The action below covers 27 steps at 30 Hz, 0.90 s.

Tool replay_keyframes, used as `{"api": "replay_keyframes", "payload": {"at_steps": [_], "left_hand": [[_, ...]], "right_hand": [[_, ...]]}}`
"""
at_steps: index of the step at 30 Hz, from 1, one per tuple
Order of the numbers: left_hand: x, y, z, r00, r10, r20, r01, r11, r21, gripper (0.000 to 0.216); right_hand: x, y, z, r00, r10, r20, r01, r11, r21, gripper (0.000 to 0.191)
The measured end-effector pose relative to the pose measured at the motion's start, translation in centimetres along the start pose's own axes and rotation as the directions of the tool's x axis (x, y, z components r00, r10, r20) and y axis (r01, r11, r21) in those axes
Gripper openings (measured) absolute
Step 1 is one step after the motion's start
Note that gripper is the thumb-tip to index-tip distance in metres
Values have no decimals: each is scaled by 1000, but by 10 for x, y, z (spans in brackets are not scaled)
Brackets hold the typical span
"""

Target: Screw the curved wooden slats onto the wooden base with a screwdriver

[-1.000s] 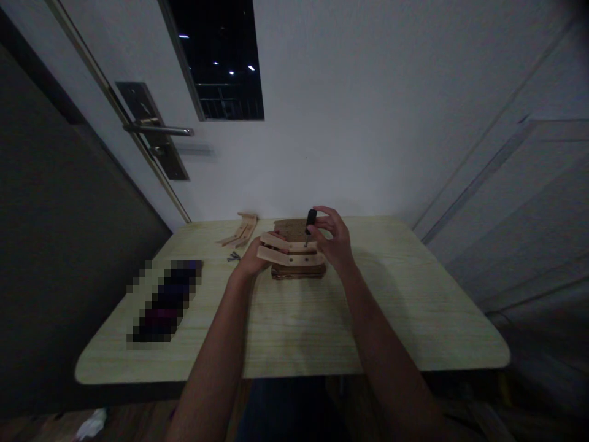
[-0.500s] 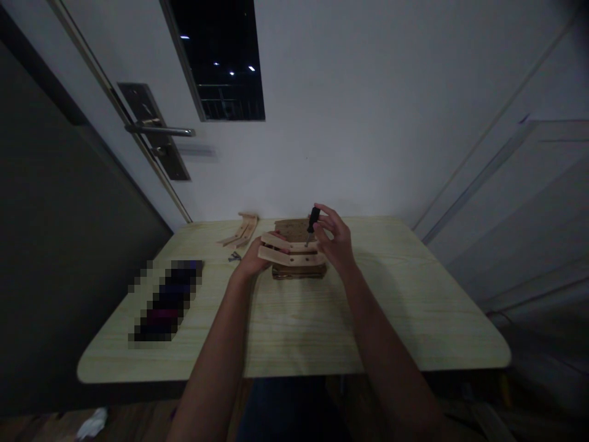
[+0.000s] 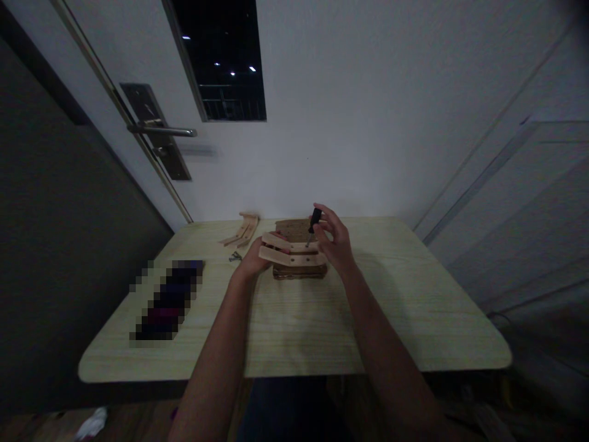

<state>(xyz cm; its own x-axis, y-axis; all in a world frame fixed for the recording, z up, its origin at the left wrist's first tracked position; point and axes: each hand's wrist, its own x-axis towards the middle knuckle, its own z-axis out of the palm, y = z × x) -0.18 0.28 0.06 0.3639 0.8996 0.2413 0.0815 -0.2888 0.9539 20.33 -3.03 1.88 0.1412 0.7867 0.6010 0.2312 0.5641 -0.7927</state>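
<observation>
A pale, bent wooden piece with two parallel slats and dark holes [image 3: 276, 255] rests over a brown, rough-edged block [image 3: 299, 272]. My left hand [image 3: 254, 261] grips the wooden piece at its left end, the fingers partly hidden behind the slats. In my right hand [image 3: 335, 236] is a screwdriver [image 3: 315, 219] with a black handle, pinched between thumb and fingers. Its shaft slants down, the tip at a hole in the far slat. Whether a screw head sits there is too small to tell.
A similar bent wooden piece [image 3: 245, 229] lies at the table's back left. Several screws [image 3: 235, 256] are beside my left hand. A blurred-out dark object [image 3: 170, 301] lies on the left of the table [image 3: 391, 344]. The white door [image 3: 345, 123] stands behind.
Very little differs. The screwdriver and my right hand's fingers have shifted slightly, the tip staying at the same hole. My left hand keeps its place on the wooden piece.
</observation>
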Motion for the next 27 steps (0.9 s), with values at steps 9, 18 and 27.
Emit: {"api": "replay_keyframes", "payload": {"at_steps": [9, 18, 27], "left_hand": [[1, -1, -1, 1000, 30, -9, -30, 1000, -5, 36], [1, -3, -2, 999, 32, 14, -33, 999, 19, 32], [1, -5, -2, 1000, 20, 4, -20, 1000, -13, 38]], "right_hand": [[1, 3, -1, 1000, -3, 11, 3, 1000, 17, 41], [1, 2, -1, 1000, 13, -26, -14, 1000, -16, 40], [1, 2, -2, 999, 17, 33, -19, 997, 79, 44]]}}
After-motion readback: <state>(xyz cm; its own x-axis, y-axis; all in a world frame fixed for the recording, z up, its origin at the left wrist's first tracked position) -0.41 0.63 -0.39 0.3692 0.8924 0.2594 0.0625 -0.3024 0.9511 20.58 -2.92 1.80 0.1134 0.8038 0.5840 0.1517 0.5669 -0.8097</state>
